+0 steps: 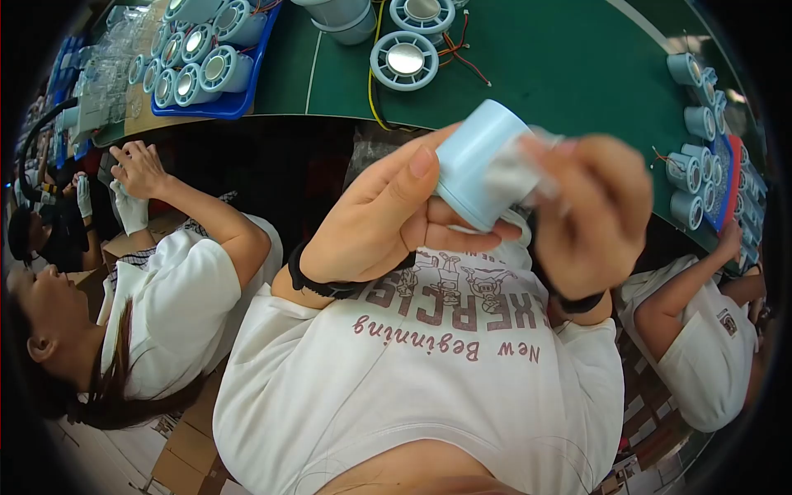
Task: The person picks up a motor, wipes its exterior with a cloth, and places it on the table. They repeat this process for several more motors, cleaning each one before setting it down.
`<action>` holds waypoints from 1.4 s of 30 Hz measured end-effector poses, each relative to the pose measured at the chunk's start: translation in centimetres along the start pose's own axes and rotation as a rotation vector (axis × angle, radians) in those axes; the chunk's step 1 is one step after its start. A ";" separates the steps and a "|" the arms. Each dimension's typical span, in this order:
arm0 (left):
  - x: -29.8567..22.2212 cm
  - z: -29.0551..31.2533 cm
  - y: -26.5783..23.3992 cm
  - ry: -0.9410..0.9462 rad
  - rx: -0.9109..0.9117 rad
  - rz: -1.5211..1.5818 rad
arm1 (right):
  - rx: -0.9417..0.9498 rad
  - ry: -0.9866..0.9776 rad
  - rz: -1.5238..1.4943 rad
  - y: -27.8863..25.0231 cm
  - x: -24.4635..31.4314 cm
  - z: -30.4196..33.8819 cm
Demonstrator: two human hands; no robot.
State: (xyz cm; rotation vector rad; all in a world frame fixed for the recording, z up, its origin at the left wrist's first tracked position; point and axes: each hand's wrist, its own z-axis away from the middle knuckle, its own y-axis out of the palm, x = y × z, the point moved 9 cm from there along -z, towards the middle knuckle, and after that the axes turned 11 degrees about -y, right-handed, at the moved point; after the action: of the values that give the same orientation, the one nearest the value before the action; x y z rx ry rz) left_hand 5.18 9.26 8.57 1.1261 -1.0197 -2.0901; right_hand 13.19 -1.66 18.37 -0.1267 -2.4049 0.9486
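Observation:
My left hand (371,206) holds a light-blue cylindrical housing (472,153) tilted in front of my chest. Its thumb presses the near side and the fingers pass beneath. A crumpled white wipe (513,172) lies against the housing's right side, pinched in my right hand (601,206). That hand is smeared by motion, and the wipe's edges are blurred. Just beyond the hands, on the green table, is a round light-blue part (404,61) with a spoked rim and a silver centre. Thin red and dark wires (466,62) trail beside it.
A blue tray (239,103) of similar round parts stands at the far left of the green table (544,49). More housings (686,169) line the right edge near a red-edged bin (733,177). Co-workers sit on both sides; the left one's hand (139,167) is by the table edge.

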 end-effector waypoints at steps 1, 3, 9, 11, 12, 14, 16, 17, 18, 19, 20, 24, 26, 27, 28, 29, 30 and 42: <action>-0.3 0.1 0.3 0.028 0.015 -0.005 | -0.023 0.156 0.116 -0.2 -1.7 -0.2; -1.7 0.2 0.2 0.191 -0.052 -0.254 | -0.154 0.235 0.119 -1.2 -5.2 0.8; -4.7 2.7 0.9 0.905 -0.378 -0.919 | -0.486 0.181 -0.181 -1.4 -5.0 2.8; -4.5 2.9 0.2 0.987 -0.408 -0.965 | -0.392 -0.055 -0.118 -0.5 -1.9 1.8; -4.4 3.3 0.1 1.072 -0.437 -1.012 | -0.368 -0.114 -0.103 -0.4 -0.8 1.6; -4.8 3.7 0.2 1.156 -0.454 -1.057 | -0.193 -0.261 -0.053 0.8 1.6 0.8; -5.1 4.0 0.5 1.147 -0.516 -1.203 | 0.041 -0.389 -0.009 2.3 3.4 0.4; -5.0 4.1 0.4 1.143 -0.534 -1.243 | 0.114 -0.433 0.002 3.2 3.6 0.6; -4.9 4.2 0.9 1.136 -0.547 -1.278 | 0.013 -0.249 0.068 2.6 1.1 0.1; -5.0 4.3 0.7 1.124 -0.568 -1.237 | -0.090 -0.070 0.132 2.1 -1.4 -0.1; -5.1 4.3 0.4 1.111 -0.588 -1.196 | -0.190 0.111 0.195 1.4 -3.3 0.2; -5.1 4.0 -0.3 1.086 -0.597 -1.151 | -0.020 -0.174 0.016 2.0 0.6 0.1; -5.0 3.6 -0.3 1.091 -0.579 -1.149 | 0.025 -0.154 0.037 2.6 0.3 0.4; -4.9 3.1 -0.6 1.053 -0.575 -1.112 | 0.036 -0.079 0.092 2.9 -0.6 0.7; -4.8 2.8 -0.9 1.015 -0.568 -1.077 | 0.042 -0.002 0.147 3.0 -1.5 0.8; -4.8 2.6 -0.9 0.998 -0.558 -1.061 | 0.038 -0.003 0.153 2.8 -2.1 0.5; -4.7 2.4 -0.9 0.982 -0.553 -1.042 | -0.043 0.162 0.135 1.6 -4.4 0.5; -3.4 -7.0 2.9 0.727 -0.666 -1.782 | -0.333 0.582 -0.601 -1.2 -11.0 3.4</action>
State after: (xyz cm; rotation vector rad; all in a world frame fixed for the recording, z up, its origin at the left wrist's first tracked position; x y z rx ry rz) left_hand 13.22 7.62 9.90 2.4008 1.4967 -2.1445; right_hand 20.86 -7.62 12.08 0.1726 -1.8565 0.1878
